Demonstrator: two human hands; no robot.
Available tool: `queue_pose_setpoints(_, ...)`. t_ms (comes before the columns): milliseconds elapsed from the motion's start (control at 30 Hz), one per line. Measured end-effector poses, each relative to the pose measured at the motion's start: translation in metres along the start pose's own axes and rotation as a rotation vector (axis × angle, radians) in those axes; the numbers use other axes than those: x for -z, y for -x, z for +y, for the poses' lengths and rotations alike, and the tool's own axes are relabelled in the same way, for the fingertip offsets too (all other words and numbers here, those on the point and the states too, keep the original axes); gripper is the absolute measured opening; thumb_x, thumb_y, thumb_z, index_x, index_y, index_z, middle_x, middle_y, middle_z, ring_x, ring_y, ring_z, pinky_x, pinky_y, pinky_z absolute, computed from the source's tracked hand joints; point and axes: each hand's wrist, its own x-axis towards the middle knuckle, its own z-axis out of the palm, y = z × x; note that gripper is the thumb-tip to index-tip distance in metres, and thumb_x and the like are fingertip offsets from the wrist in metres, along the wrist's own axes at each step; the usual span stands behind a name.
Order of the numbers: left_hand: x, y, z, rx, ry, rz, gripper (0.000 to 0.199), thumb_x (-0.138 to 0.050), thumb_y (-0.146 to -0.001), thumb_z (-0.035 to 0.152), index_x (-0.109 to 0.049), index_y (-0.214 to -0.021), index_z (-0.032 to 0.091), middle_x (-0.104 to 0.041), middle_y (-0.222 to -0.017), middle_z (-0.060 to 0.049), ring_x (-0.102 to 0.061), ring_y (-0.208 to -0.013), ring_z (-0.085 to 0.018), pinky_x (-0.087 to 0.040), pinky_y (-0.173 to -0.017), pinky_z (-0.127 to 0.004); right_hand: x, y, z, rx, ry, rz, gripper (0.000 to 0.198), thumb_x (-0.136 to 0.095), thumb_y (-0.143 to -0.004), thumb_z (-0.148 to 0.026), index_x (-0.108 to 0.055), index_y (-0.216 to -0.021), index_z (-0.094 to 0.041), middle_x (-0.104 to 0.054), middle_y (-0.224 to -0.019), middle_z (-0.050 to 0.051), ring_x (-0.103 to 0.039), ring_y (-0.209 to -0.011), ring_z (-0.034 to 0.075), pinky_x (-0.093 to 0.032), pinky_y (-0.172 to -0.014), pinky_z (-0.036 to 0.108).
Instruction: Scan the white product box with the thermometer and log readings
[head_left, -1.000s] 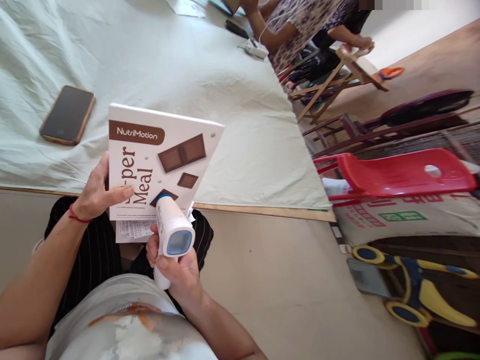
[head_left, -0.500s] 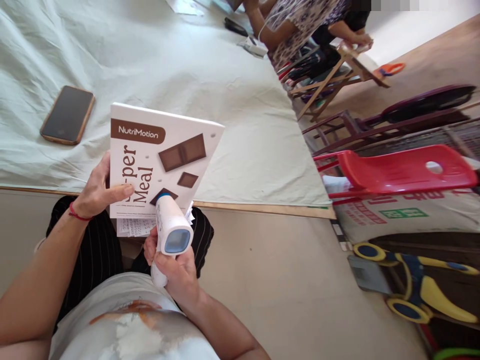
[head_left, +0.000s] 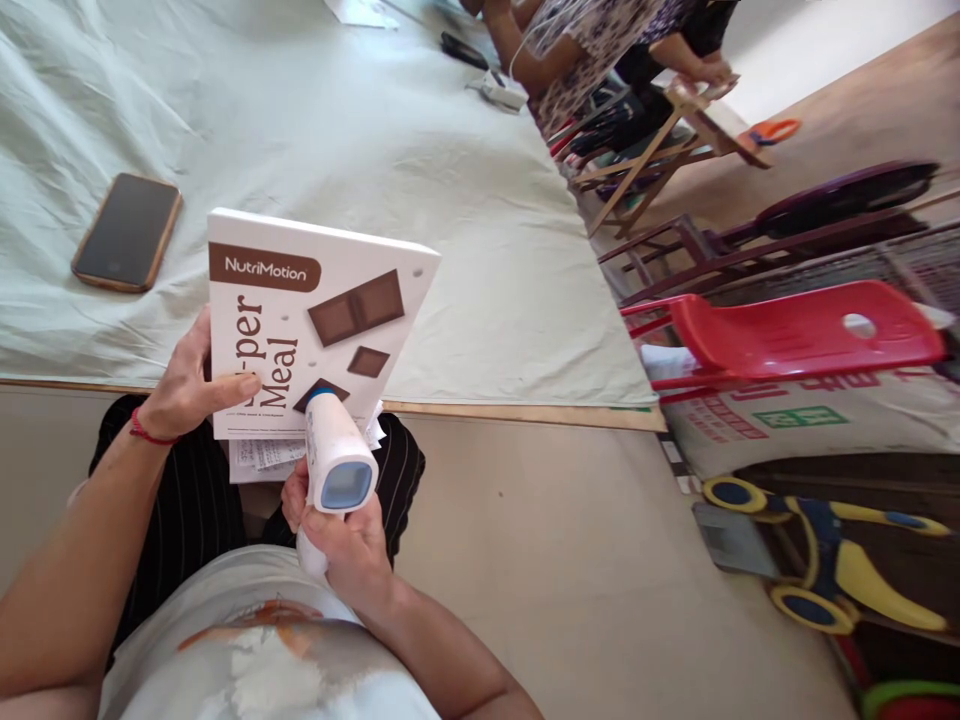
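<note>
My left hand grips the left edge of a white box printed "NutriMotion" with chocolate pieces, thumb on its front, fingers hidden behind. Wrapped round the handle of a white infrared thermometer is my right hand; the tool's blue-rimmed tip overlaps the box's lower front, and I cannot tell whether they touch. The small screen at its rear faces me, with no reading I can make out. Handwritten papers show beneath the box, above my lap.
A smartphone lies on the cloth-covered table. Farther off are a white plug adapter and another person's arm. To the right stand a wooden folding stool, a red plastic chair and a yellow-blue ride-on toy.
The whole scene has shifted slightly left in view. Both hands keep their hold, and the box and thermometer stay in nearly the same position relative to each other.
</note>
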Motion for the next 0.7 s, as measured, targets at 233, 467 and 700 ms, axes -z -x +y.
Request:
queue_pose_setpoints(233, 0.0010, 0.0000, -0.0012, -0.002, 0.026, -0.008, 0.059, -0.094, -0.068, 0.045, -0.066, -0.117, 0.026, -0.077, -0.117, -0.009, -0.074, -0.105, -0.037, -0.061, -0.077, -0.047, -0.0017, -0.0001, 0.0009, -0.031, -0.013, -0.004, 0.051, -0.086, -0.062, -0.062, -0.052, -0.070, -0.025, -0.043, -0.061, -0.006, -0.032, -0.057, 0.010, -0.027, -0.052, 0.029)
queue_pose_setpoints(467, 0.0017, -0.0009, -0.0012, -0.016, 0.018, -0.022, 0.059, -0.093, -0.069, 0.044, -0.067, -0.117, 0.026, -0.077, -0.117, -0.009, -0.075, -0.102, -0.036, -0.063, -0.077, -0.047, -0.0014, -0.0001, 0.0021, -0.057, -0.025, -0.006, 0.049, -0.087, -0.062, -0.057, -0.053, -0.072, -0.025, -0.044, -0.062, -0.006, -0.033, -0.058, 0.010, -0.028, -0.054, 0.029)
queue_pose_setpoints(700, 0.0038, -0.0014, -0.0049, -0.063, -0.007, -0.013, 0.059, -0.093, -0.069, 0.045, -0.066, -0.117, 0.023, -0.076, -0.119, -0.010, -0.074, -0.103, -0.033, -0.062, -0.080, -0.043, -0.0005, -0.0008, 0.0025, -0.056, -0.037, 0.000, 0.049, -0.089, -0.061, -0.057, -0.054, -0.072, -0.024, -0.046, -0.063, -0.005, -0.035, -0.059, 0.010, -0.030, -0.055, 0.029)
